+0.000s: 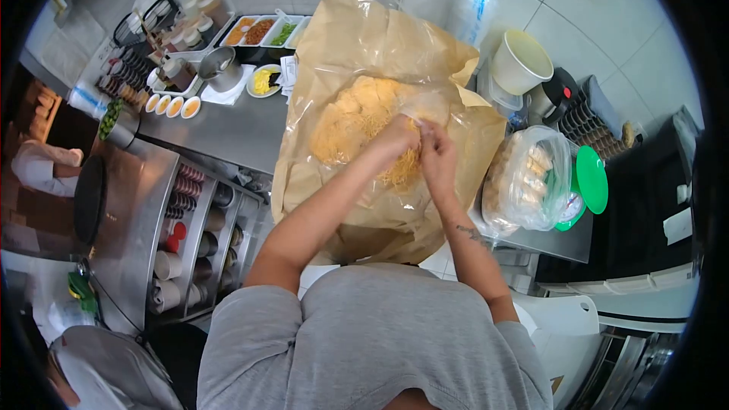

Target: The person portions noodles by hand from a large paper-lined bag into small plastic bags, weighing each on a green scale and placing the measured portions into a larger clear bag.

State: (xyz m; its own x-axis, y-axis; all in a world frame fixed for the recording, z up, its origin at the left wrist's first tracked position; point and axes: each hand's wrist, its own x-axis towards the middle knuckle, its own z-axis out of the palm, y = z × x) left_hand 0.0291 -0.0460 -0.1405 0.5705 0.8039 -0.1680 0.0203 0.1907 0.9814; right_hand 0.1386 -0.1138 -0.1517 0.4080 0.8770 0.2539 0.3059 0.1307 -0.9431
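Observation:
A large brown paper sheet with clear plastic lining point(304, 175) lies spread in front of me. On it sits a heap of thin, yellow-orange fried strands point(345, 121). Both my hands meet at the right side of the heap. My left hand point(401, 135) is closed, its fingers pinching at the gathered part of a small clear plastic bag point(430, 106). My right hand point(438, 150) is closed too, fingertips pressed against the same bag close to the left ones. The bag's puffed body points away from me, and its contents are mostly hidden.
To the right stand a clear bag of pale food pieces point(524, 182), a green-rimmed scale point(581, 190) and a white tub point(522, 62). At left are trays of toppings point(258, 30), a metal pot point(220, 68) and small cups point(173, 108). Another person point(114, 364) is at lower left.

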